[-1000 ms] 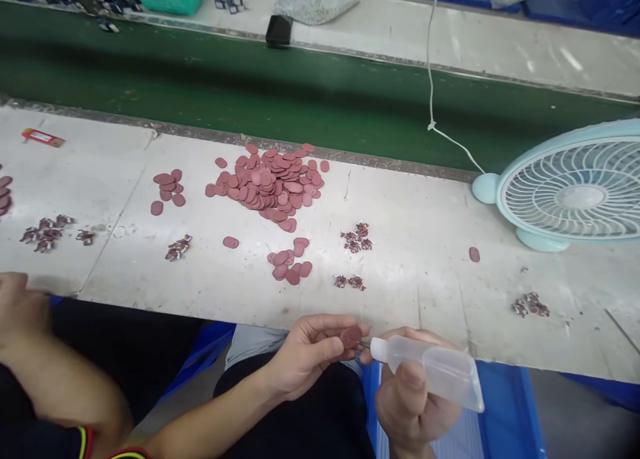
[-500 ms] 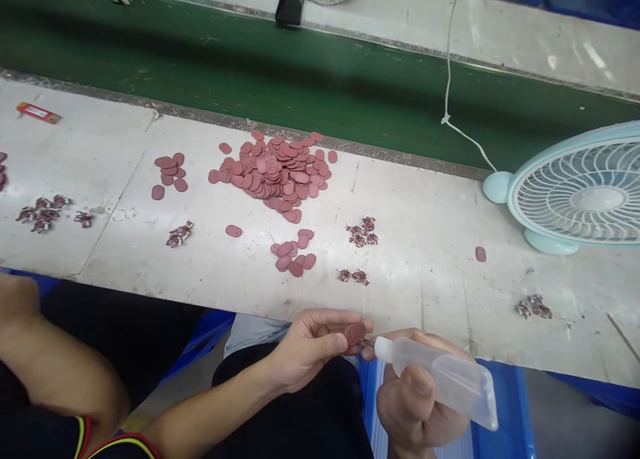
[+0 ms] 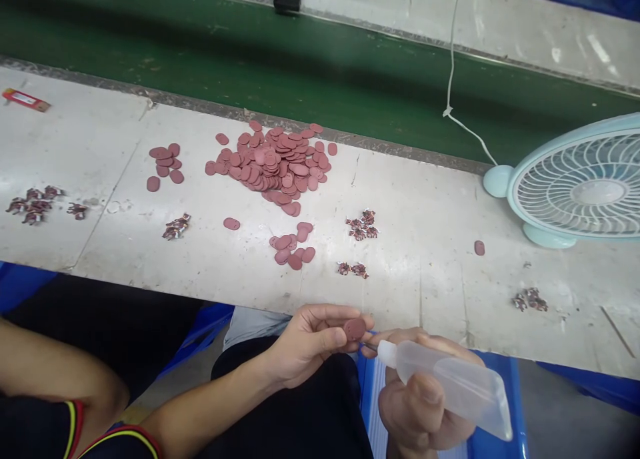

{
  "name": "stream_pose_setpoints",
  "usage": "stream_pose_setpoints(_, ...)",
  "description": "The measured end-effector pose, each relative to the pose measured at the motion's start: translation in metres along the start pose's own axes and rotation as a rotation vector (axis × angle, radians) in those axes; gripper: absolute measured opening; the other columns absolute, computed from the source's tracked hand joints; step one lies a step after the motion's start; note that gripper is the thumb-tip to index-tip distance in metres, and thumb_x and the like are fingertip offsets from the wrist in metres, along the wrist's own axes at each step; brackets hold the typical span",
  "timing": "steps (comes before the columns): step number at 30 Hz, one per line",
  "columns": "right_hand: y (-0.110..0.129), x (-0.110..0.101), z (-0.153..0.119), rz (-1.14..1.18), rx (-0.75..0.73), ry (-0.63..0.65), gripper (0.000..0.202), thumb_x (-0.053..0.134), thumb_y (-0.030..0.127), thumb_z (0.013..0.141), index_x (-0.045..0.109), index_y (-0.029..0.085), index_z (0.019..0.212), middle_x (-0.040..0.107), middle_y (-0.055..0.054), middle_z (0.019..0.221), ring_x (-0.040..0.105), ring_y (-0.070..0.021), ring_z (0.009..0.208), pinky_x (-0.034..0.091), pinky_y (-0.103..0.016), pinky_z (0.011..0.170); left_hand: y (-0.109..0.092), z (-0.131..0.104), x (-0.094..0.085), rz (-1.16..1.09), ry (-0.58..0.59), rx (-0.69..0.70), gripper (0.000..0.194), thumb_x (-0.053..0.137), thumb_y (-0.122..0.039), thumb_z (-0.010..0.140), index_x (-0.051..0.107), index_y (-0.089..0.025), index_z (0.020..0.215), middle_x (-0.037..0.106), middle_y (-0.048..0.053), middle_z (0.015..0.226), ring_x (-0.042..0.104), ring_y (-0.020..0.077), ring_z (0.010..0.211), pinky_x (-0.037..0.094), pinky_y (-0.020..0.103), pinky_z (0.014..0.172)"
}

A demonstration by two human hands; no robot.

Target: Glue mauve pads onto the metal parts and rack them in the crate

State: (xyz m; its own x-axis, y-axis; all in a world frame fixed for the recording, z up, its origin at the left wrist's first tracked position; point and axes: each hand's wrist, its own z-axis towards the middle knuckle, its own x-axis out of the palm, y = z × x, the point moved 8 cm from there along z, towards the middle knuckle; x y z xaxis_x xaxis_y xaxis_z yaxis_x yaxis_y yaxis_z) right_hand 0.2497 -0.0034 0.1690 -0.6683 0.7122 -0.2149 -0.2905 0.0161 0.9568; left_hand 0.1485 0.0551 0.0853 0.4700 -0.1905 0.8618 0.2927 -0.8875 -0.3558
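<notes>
Between the thumb and fingers of my left hand point(image 3: 313, 345) is a reddish-brown oval disc point(image 3: 355, 329), held up just past the table's front edge. My right hand point(image 3: 420, 399) is wrapped round a translucent squeeze bottle point(image 3: 455, 382) with a white cap and a thin metal tip. The bottle lies tilted, its tip pointing left at the disc's lower edge; whether they touch I cannot tell. On the table beyond my hands lie a small group of like discs point(image 3: 295, 245) and small brown-and-white figures point(image 3: 357, 269).
A large heap of oval discs point(image 3: 280, 165) sits near the table's back edge. More figures point(image 3: 363, 225) lie nearby. A pale blue fan point(image 3: 595, 185) stands at the right, its white cord running back over the green strip point(image 3: 350, 79). Another person's arm point(image 3: 60, 365) is at the left.
The bottle tip has drawn back slightly to the right and down from the disc. The other person's arm has lowered at the left. The whole view has shifted a little.
</notes>
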Motion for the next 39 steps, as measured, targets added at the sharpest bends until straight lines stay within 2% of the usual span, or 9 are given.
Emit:
stream_pose_setpoints(3,0.011,-0.010,0.004,0.099,-0.064,-0.200,0.022,0.059,0.040,0.085,0.059,0.033,0.107,0.063,0.001,0.068,0.061,-0.0249,0.053,0.054,-0.046,0.043,0.001,0.001,0.000,-0.011,-0.001,-0.001,0.034,0.081,-0.028,0.077,0.075,-0.019,0.109,0.075,0.012,0.115,0.073,0.0232,0.097,0.057,0.030,0.081)
stream_pose_setpoints(9,0.012,-0.010,0.010,0.175,-0.003,-0.176,0.024,0.064,0.037,0.082,0.062,0.030,0.105,0.069,0.001,0.072,0.065,-0.0226,0.055,0.058,-0.040,0.048,-0.001,0.000,0.001,-0.034,0.012,0.004,0.031,0.079,-0.025,0.079,0.075,-0.020,0.109,0.076,0.011,0.114,0.074,0.0207,0.097,0.056,0.025,0.082)
stream_pose_setpoints(16,-0.067,-0.023,0.051,0.958,0.725,-0.124,0.035,0.051,0.044,0.085,0.068,0.015,0.095,0.058,0.006,0.066,0.058,-0.0023,0.051,0.043,-0.006,0.045,-0.010,-0.002,0.001,-0.021,0.032,0.027,0.026,0.075,-0.022,0.083,0.076,-0.021,0.108,0.076,0.009,0.114,0.073,0.0184,0.098,0.056,0.021,0.081)
stream_pose_setpoints(20,-0.097,-0.024,0.070,1.209,0.756,0.030,0.069,0.005,0.033,0.085,0.062,0.001,0.106,0.056,0.013,0.073,0.058,0.0074,0.062,0.019,-0.003,0.049,-0.014,-0.004,-0.010,-0.003,-0.015,0.036,0.024,0.073,-0.020,0.084,0.075,-0.020,0.108,0.076,0.009,0.114,0.073,0.0178,0.099,0.056,0.020,0.083)
stream_pose_setpoints(23,-0.104,-0.028,0.071,1.206,0.685,0.076,0.043,0.047,0.039,0.086,0.065,0.004,0.103,0.058,0.012,0.066,0.057,0.0045,0.052,0.018,0.005,0.043,-0.018,-0.007,-0.021,-0.003,-0.056,0.058,0.024,0.073,-0.021,0.084,0.075,-0.020,0.108,0.076,0.009,0.114,0.073,0.0182,0.099,0.056,0.021,0.083)
stream_pose_setpoints(25,-0.101,-0.031,0.064,1.028,0.604,0.048,0.037,0.073,0.035,0.077,0.067,0.012,0.105,0.057,0.009,0.063,0.052,0.0015,0.047,0.024,0.005,0.031,-0.021,-0.008,-0.030,-0.006,-0.085,0.070,0.024,0.073,-0.022,0.085,0.075,-0.020,0.109,0.076,0.009,0.115,0.073,0.0186,0.100,0.056,0.021,0.083)
stream_pose_setpoints(28,-0.087,-0.031,0.054,0.454,0.474,-0.001,0.027,0.065,0.040,0.087,0.068,0.019,0.105,0.052,0.008,0.059,0.045,-0.0034,0.041,0.034,-0.008,0.029,-0.025,-0.009,-0.039,-0.002,-0.126,0.084,0.024,0.072,-0.021,0.085,0.075,-0.019,0.109,0.075,0.010,0.116,0.073,0.0186,0.099,0.056,0.021,0.084)
stream_pose_setpoints(33,-0.073,0.014,0.060,-0.451,0.310,0.299,0.035,0.065,0.040,0.087,0.066,0.023,0.117,0.057,0.006,0.058,0.053,-0.0110,0.054,0.045,-0.024,0.057,-0.031,-0.009,-0.042,0.008,-0.154,0.099,0.024,0.071,-0.021,0.086,0.074,-0.018,0.110,0.075,0.011,0.116,0.073,0.0183,0.098,0.057,0.021,0.083)
stream_pose_setpoints(39,-0.082,0.018,0.070,-0.682,0.279,0.426,0.020,0.058,0.041,0.090,0.065,0.024,0.099,0.055,0.007,0.054,0.056,-0.0133,0.053,0.039,-0.026,0.057,-0.033,-0.009,-0.037,0.001,-0.159,0.100,0.024,0.072,-0.020,0.085,0.075,-0.018,0.109,0.075,0.011,0.115,0.073,0.0178,0.098,0.057,0.021,0.083)
